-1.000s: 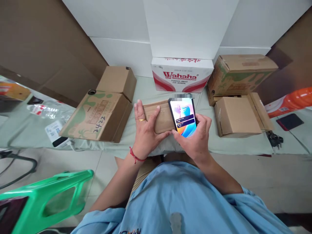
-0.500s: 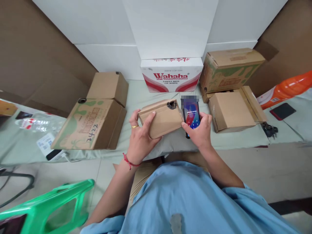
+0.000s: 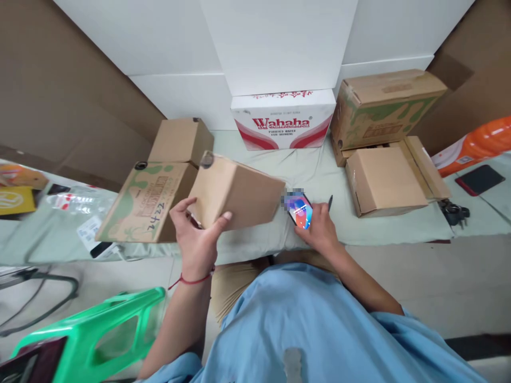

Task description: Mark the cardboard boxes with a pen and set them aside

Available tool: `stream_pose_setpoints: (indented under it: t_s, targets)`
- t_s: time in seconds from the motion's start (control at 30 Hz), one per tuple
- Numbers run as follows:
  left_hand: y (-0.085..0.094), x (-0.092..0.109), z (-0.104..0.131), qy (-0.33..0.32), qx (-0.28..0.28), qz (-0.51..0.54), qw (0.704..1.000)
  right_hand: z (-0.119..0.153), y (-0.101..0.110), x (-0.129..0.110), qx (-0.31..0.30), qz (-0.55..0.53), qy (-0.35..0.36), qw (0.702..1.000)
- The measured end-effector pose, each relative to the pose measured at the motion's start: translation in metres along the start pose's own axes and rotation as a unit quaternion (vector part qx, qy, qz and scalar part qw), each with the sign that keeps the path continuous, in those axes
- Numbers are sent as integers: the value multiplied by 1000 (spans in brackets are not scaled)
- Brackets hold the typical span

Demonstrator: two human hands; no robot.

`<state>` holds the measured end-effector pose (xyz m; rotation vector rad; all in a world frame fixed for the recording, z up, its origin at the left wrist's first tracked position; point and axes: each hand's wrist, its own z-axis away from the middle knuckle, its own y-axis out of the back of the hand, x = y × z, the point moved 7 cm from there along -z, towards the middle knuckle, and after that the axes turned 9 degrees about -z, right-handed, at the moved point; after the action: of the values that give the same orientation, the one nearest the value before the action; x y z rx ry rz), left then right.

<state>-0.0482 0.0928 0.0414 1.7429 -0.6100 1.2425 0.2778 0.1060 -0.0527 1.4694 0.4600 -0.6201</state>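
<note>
My left hand (image 3: 197,234) grips a plain brown cardboard box (image 3: 249,194) by its near left end, thumb on one face and fingers on another. The box is tilted, and a dark round patch shows at its upper left corner. Its far side is hidden. To the right, my right hand (image 3: 319,229) is closed around a smartphone (image 3: 301,210) with a lit, colourful screen. Part of that phone is covered by my fingers and by blurring. A thin dark pen-like thing (image 3: 330,202) shows just beyond my right fingers.
Brown cartons (image 3: 133,199) stand at the left, more cartons (image 3: 387,178) at the right. A white Wahaha carton (image 3: 284,125) stands at the back. Keys (image 3: 455,211), a dark phone (image 3: 480,181) and a plastic bottle (image 3: 82,202) lie on the cloth (image 3: 359,231). A green stool (image 3: 80,335) is lower left.
My left hand has moved left with the box and turned it up on a slant. My right hand has come away from the box and now holds the phone tilted, lower and nearer me.
</note>
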Motion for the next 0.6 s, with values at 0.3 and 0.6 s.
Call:
stream_pose_setpoints:
  t_s: [0.3,0.6]
  targets:
    - [-17,-65,68,322,-64,263,907,3,-19,-6,-129,25,29,991]
    - [5,-55,30,269,-87,222,933,-16,18,2,-193,-514,-44,835]
